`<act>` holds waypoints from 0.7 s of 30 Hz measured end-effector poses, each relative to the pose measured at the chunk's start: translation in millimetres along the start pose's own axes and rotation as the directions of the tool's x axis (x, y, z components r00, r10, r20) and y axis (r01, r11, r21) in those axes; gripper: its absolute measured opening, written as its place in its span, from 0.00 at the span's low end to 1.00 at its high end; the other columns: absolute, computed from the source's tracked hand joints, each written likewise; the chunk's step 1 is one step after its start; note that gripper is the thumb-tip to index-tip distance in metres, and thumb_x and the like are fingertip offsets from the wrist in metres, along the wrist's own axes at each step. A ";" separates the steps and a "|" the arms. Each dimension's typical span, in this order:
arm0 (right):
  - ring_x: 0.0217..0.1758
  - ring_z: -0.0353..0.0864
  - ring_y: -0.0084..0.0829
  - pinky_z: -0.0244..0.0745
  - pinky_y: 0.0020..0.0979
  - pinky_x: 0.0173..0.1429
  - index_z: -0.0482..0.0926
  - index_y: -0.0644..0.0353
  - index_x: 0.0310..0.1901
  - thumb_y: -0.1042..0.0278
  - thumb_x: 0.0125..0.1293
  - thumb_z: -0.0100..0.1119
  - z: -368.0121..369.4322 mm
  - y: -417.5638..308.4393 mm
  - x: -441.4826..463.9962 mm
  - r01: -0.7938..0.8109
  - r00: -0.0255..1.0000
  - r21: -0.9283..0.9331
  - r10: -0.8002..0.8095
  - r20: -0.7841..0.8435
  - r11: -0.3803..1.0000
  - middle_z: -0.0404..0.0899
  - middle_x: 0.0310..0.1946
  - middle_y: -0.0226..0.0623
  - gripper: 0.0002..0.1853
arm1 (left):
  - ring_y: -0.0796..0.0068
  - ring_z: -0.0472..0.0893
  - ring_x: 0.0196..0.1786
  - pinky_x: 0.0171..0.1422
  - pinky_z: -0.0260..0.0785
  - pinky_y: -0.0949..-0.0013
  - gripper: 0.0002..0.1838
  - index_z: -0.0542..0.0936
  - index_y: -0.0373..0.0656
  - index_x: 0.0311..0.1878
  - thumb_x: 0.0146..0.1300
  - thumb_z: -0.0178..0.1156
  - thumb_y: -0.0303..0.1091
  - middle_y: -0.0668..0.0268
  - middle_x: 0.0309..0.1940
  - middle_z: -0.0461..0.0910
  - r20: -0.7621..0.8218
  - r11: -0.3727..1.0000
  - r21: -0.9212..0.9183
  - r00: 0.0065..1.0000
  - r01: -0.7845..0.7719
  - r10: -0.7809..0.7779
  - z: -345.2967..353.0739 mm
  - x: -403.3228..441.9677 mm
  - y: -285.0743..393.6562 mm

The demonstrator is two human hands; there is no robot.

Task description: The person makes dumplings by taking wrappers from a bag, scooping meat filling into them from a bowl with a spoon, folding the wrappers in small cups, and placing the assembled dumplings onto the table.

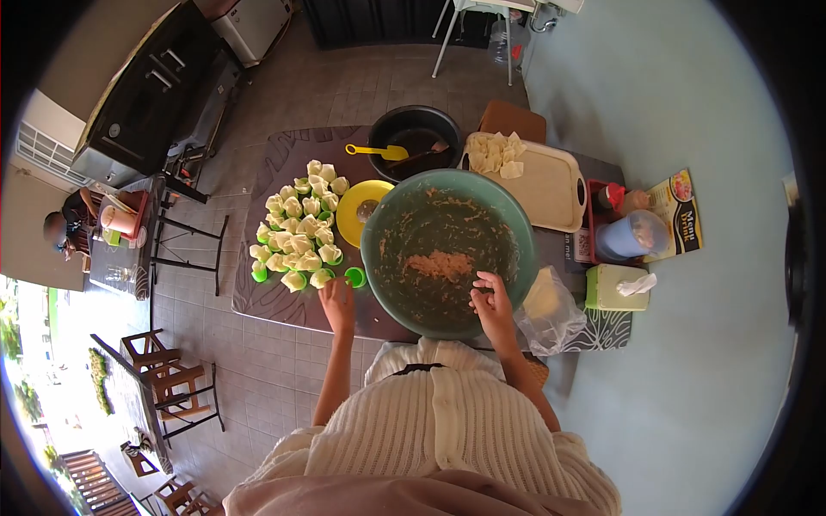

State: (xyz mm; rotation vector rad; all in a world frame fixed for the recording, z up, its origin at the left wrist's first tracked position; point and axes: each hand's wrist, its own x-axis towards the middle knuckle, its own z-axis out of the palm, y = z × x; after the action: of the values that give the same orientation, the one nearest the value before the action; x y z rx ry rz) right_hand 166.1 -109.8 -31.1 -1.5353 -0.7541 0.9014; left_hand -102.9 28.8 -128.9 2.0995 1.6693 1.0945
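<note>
My left hand [336, 307] is at the table's front edge, fingers apart and pointing at a white folded wrapper [321, 278] and an empty green cup [355, 277]. Whether it touches them is unclear. My right hand [490, 303] is over the right inner side of a large green basin [387, 292], its fingers loosely bent and apart with nothing visible between them. A pinkish mound of filling [440, 265] lies in the basin, with smears around it. Several white wrappers in green cups [297, 224] stand in a group at the left.
Behind the basin are a yellow plate [348, 225], a black bowl [416, 118] with a yellow spatula [379, 152], and a tray [551, 185] with flat wrappers [496, 155]. A plastic bag [551, 314] and tissue box [607, 288] are at right. Another person [77, 215] sits far left.
</note>
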 end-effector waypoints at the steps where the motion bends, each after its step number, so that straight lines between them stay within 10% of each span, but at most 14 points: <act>1: 0.27 0.72 0.16 0.68 0.17 0.30 0.67 0.60 0.53 0.74 0.60 0.55 0.1 -0.1 0.7 0.012 1.000 -0.015 -0.012 0.000 1.000 0.71 0.41 0.36 0.19 | 0.59 0.70 0.45 0.49 0.62 0.60 0.08 0.78 0.46 0.37 0.52 0.60 0.32 0.63 0.39 0.73 0.001 1.000 0.001 1.000 0.001 -0.001 1.4 0.1 2.4; 3: 0.27 0.72 0.16 0.68 0.17 0.30 0.68 0.60 0.52 0.74 0.60 0.55 0.4 1.0 0.3 0.023 1.000 -0.028 -0.023 -0.001 0.999 0.71 0.41 0.36 0.18 | 0.63 0.70 0.44 0.49 0.62 0.61 0.09 0.79 0.47 0.37 0.51 0.61 0.33 0.66 0.38 0.73 0.214 0.989 0.101 0.973 -0.109 0.085 2.0 0.7 5.6; 21: 0.30 0.74 0.21 0.70 0.21 0.34 0.69 0.60 0.51 0.72 0.61 0.53 -107.7 -1.2 -26.5 0.049 0.924 -0.270 -0.146 -0.354 0.962 0.71 0.44 0.36 0.16 | 0.57 0.77 0.31 0.37 0.70 0.59 0.06 0.80 0.43 0.32 0.50 0.60 0.30 0.58 0.26 0.79 0.363 0.993 0.039 0.927 -0.116 0.094 8.4 11.4 -7.1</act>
State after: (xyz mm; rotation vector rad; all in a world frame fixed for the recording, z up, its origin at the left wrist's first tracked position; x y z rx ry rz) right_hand 246.1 -185.7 -19.8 -1.8125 -0.6811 0.4262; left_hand -101.7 43.6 -134.4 2.2813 1.4426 0.6360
